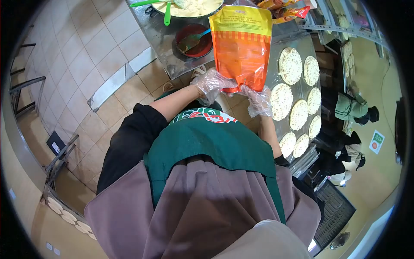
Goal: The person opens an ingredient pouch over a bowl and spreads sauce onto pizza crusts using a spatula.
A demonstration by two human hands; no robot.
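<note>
Nearest you, mauve cloth [189, 203] hangs over the upper part of your dark-green apron [207, 144], which bears red and white lettering. Beyond the apron, your hands, both in clear plastic gloves, meet the near end of an orange-and-yellow pouch [241, 54]. Your left hand [210, 86] is closed, its fingers curled on the left corner of that end; your right hand [258, 100] is closed on the right corner, its fingertips gathered at the edge. The pouch lies between you and the metal table [161, 49], its yellow printed band pointing away from you.

To the right of the pouch, eight flat dough rounds [298, 115] with a pale, crumbly surface rest on a grey metal surface [305, 46]. To its left, a dark-red bowl [207, 46] holds a blue-handled utensil [199, 35]. Farther along the table, a large pan [202, 16] contains a pale, creamy mixture [196, 6], with green-handled utensils [167, 15] at its left side. Orange packets [286, 14] lie beyond the pouch, to the right.

In the background at right, a person in a green top and black cap [350, 108] is visible; farther down the picture are other people [353, 151], partly obscured. At lower left, more pale rounds [69, 216] sit on a rack above the floor.
</note>
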